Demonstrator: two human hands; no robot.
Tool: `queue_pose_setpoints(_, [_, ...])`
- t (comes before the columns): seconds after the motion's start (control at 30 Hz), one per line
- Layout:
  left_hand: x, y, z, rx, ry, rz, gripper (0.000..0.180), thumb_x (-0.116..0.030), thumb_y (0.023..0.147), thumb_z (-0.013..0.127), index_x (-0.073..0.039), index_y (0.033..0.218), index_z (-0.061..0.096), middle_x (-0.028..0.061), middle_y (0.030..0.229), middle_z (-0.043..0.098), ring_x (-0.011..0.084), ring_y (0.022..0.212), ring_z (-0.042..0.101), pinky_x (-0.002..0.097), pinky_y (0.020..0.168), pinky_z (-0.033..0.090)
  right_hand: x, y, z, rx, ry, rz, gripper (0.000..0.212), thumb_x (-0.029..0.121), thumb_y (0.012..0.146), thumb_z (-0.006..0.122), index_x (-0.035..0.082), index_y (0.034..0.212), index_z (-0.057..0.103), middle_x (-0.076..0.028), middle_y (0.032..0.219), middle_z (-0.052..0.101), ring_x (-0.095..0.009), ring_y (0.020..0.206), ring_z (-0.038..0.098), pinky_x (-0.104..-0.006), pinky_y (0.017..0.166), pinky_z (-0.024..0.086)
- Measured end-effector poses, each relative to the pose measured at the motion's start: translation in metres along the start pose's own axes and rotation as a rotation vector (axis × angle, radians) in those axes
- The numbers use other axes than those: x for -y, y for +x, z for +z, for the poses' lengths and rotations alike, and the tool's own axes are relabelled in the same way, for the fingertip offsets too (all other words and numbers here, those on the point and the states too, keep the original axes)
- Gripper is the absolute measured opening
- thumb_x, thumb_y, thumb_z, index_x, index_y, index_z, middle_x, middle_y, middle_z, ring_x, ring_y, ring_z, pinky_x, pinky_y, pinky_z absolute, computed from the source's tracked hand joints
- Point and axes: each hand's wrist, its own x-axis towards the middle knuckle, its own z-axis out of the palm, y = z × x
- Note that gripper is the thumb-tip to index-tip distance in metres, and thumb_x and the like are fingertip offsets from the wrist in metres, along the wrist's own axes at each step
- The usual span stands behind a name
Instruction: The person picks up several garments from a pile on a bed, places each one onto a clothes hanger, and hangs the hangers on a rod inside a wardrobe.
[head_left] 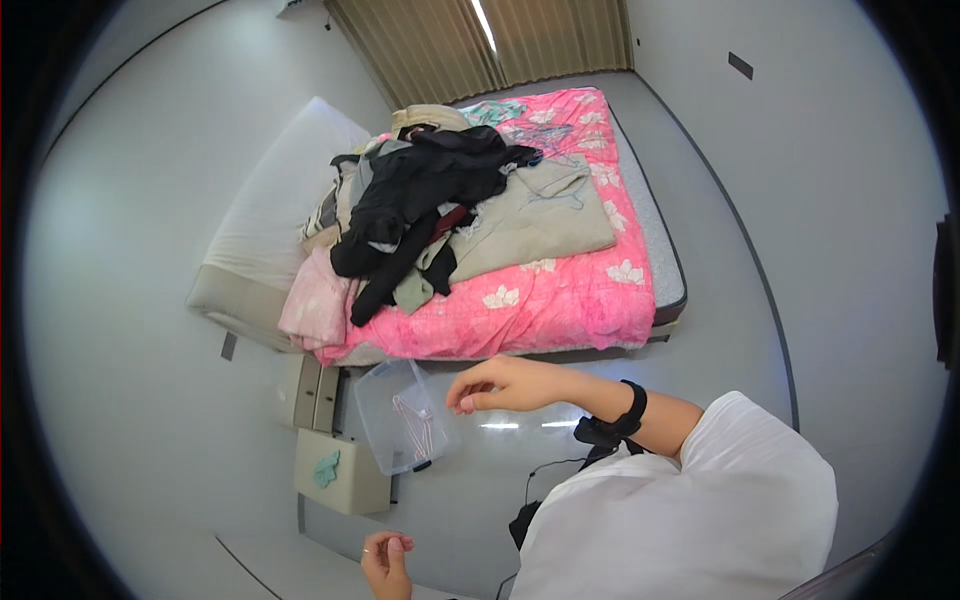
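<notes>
My right hand [508, 385] is held out in front of me with loosely bent fingers, apart from the thumb, and nothing shows in it. It is nearest the clear plastic bin [372, 425], which stands on the floor with several pale hangers [415, 425] inside. Low in the picture, my left hand [387, 566] has half-bent fingers and a ring, with nothing visible in its grasp. Beyond the bin is a bed with a pink floral cover [560, 310]. A heap of dark clothes [430, 180] lies there beside a beige blanket [540, 225] with thin hangers on it.
A cream bedside cabinet [310, 390] stands by the bed's near left corner. Closer in, a cream box-like stand [345, 475] has a teal cloth [326, 468] on top. A folded pink blanket [318, 300] sits at the bed's left edge. A dark cable [540, 470] runs beside me.
</notes>
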Motion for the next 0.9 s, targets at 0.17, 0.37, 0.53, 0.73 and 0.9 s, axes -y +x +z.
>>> queue_pose_setpoints(0.17, [-0.022, 0.101, 0.061, 0.313, -0.127, 0.098, 0.016, -0.009, 0.094, 0.055, 0.003, 0.105, 0.054, 0.0122, 0.097, 0.061, 0.0161, 0.086, 0.06, 0.0296, 0.076, 0.051, -0.001, 0.006, -0.103, -0.167, 0.004, -0.053, 0.021, 0.014, 0.093, 0.056, 0.001, 0.109, 0.061, -0.008, 0.096, 0.066, -0.014, 0.091, 0.063, -0.0296, 0.083, 0.049])
queue_pose_setpoints(0.37, [-0.045, 0.206, 0.136, 0.393, -0.197, 0.119, 0.012, -0.008, 0.094, 0.054, 0.004, 0.097, 0.057, 0.0096, 0.086, 0.064, 0.0139, 0.08, 0.061, 0.0278, 0.077, 0.051, -0.005, 0.025, -0.217, -0.368, 0.012, -0.055, 0.02, 0.01, 0.093, 0.056, -0.001, 0.11, 0.06, -0.007, 0.098, 0.065, -0.013, 0.09, 0.062, -0.0286, 0.082, 0.049])
queue_pose_setpoints(0.53, [-0.05, 0.317, 0.188, 0.503, -0.243, 0.15, 0.013, -0.009, 0.094, 0.054, 0.004, 0.097, 0.057, 0.0086, 0.084, 0.064, 0.0136, 0.081, 0.061, 0.0277, 0.077, 0.051, 0.013, 0.087, -0.325, -0.447, -0.065, -0.098, 0.02, 0.009, 0.093, 0.055, -0.001, 0.11, 0.059, -0.008, 0.095, 0.066, -0.013, 0.088, 0.062, -0.0282, 0.08, 0.05])
queue_pose_setpoints(0.73, [-0.063, 0.446, 0.236, 0.506, -0.286, 0.2, 0.012, -0.009, 0.095, 0.054, 0.002, 0.096, 0.057, 0.007, 0.084, 0.062, 0.0133, 0.079, 0.059, 0.0276, 0.075, 0.049, 0.062, 0.205, -0.454, -0.495, -0.245, -0.254, 0.024, 0.013, 0.092, 0.056, 0.0, 0.111, 0.061, -0.008, 0.091, 0.067, -0.014, 0.082, 0.062, -0.0284, 0.076, 0.05])
queue_pose_setpoints(0.9, [-0.086, 0.517, 0.27, 0.548, -0.258, 0.196, 0.01, -0.007, 0.095, 0.053, 0.002, 0.095, 0.057, 0.0069, 0.085, 0.061, 0.0131, 0.079, 0.058, 0.0275, 0.074, 0.049, 0.132, 0.239, -0.569, -0.56, -0.208, -0.293, 0.014, 0.012, 0.091, 0.057, 0.001, 0.094, 0.063, -0.008, 0.082, 0.065, -0.017, 0.073, 0.063, -0.0313, 0.069, 0.052])
